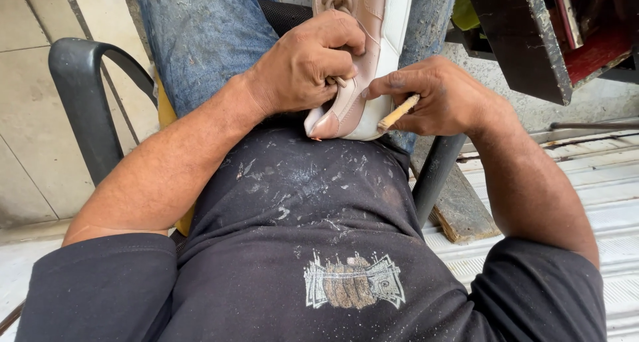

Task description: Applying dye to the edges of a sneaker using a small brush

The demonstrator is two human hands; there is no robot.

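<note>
While we brace the pink and white shoe (363, 62) against our lap, our left hand (303, 66) clamps its upper near the toe, and our right hand (439, 96) pinches a thin wooden-handled tool (398, 112) beside the white sole. It looks light, soft above, stiffer at the sole, so gripping there seems steadiest.

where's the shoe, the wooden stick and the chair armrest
shoe (373, 22), head view, on the pink upper
wooden stick (398, 112), head view, mid-shaft
chair armrest (83, 82), head view, on the black curved arm
</note>
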